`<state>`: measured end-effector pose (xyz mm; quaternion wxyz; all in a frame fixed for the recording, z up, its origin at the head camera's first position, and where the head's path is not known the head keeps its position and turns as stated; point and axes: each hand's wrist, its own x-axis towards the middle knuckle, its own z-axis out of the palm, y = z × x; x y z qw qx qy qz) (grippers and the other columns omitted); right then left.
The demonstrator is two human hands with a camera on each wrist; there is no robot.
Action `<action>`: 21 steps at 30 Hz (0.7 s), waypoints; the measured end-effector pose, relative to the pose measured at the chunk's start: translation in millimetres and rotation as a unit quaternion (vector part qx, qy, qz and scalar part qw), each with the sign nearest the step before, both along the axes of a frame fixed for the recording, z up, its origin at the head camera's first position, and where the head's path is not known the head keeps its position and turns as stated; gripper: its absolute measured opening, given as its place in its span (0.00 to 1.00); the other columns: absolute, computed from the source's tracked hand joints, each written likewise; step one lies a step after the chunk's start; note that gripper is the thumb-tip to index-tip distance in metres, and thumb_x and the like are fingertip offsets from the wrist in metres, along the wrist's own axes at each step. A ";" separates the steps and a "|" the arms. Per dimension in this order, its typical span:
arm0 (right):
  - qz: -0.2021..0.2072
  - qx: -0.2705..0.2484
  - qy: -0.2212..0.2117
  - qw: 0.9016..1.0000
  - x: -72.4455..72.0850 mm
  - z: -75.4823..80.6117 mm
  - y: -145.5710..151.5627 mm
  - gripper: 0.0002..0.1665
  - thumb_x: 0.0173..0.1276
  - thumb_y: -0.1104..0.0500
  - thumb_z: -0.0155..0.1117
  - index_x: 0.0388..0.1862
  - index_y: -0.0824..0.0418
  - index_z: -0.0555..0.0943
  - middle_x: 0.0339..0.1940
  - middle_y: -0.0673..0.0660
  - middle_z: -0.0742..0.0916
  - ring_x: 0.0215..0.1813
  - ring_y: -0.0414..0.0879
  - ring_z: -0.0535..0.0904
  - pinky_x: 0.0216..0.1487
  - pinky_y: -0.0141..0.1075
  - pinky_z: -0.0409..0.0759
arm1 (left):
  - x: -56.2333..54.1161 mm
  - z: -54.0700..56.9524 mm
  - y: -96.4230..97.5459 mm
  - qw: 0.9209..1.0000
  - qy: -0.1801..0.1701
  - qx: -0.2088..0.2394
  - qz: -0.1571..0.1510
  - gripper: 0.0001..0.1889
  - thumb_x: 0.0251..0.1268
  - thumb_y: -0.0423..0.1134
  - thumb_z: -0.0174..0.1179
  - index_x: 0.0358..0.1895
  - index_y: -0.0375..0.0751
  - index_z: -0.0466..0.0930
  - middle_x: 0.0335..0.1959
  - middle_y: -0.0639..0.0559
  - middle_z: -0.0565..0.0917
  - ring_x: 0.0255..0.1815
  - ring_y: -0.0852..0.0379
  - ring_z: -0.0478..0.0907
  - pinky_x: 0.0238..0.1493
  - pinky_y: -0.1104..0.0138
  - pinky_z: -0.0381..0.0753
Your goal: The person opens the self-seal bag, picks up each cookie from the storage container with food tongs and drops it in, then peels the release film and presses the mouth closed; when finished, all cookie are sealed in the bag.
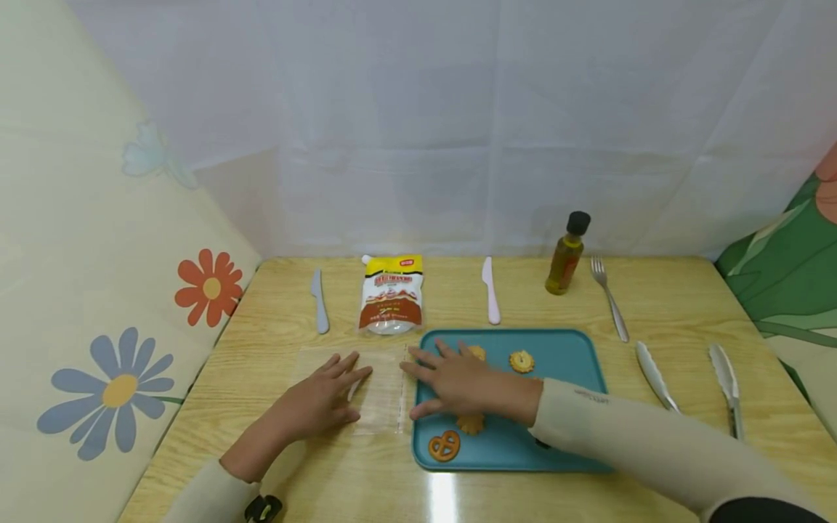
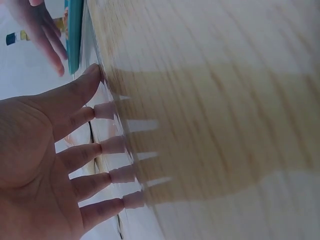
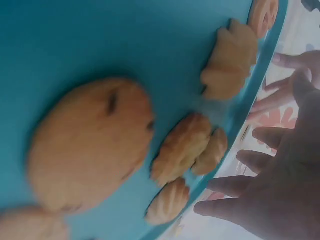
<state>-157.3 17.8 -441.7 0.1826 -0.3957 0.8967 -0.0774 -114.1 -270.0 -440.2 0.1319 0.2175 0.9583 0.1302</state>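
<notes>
Evidently, clear film (image 1: 379, 414) lies under left hand (image 1: 323, 398), near right hand (image 1: 461, 381), both loosely spread.

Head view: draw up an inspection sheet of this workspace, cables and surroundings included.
Surface: wood-grain tabletop, reflecting light on the near side.
Job's things: clear plastic sheet; blue tray with biscuits and a pretzel.
Clutter: grey knife, pouch, pink knife, bottle, fork, tongs.
Hands: left hand spread at the sheet; right hand spread over the tray's left part.
Cables: nothing seen.
Surroundings: white cloth behind, flower-print panels at both sides.
</notes>
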 end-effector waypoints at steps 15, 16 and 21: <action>0.017 0.039 -0.014 0.999 5.3 -1.8 -14.6 0.48 0.69 0.22 0.47 0.83 0.37 0.59 0.85 0.44 0.57 0.84 0.66 0.46 0.77 0.65 0.52 | -1.3 -5.2 -1.5 1.000 0.022 0.020 -0.007 0.37 0.65 0.49 0.72 0.75 0.45 0.71 0.78 0.32 0.64 0.74 0.22 0.60 0.64 0.33 0.69; 0.016 0.040 -0.014 0.999 5.2 -2.2 -14.5 0.48 0.69 0.22 0.47 0.83 0.37 0.59 0.85 0.44 0.56 0.84 0.66 0.46 0.77 0.65 0.52 | -1.6 -5.8 -2.3 1.000 0.021 0.023 -0.006 0.37 0.65 0.49 0.72 0.76 0.46 0.71 0.78 0.32 0.64 0.75 0.22 0.60 0.64 0.32 0.68; 0.019 0.048 -0.015 0.999 5.0 -1.7 -14.2 0.48 0.69 0.22 0.48 0.83 0.37 0.58 0.86 0.44 0.56 0.84 0.66 0.45 0.77 0.65 0.52 | -5.3 -6.7 -7.7 0.998 0.018 0.062 -0.008 0.35 0.66 0.45 0.71 0.75 0.41 0.71 0.77 0.31 0.64 0.75 0.24 0.61 0.66 0.33 0.66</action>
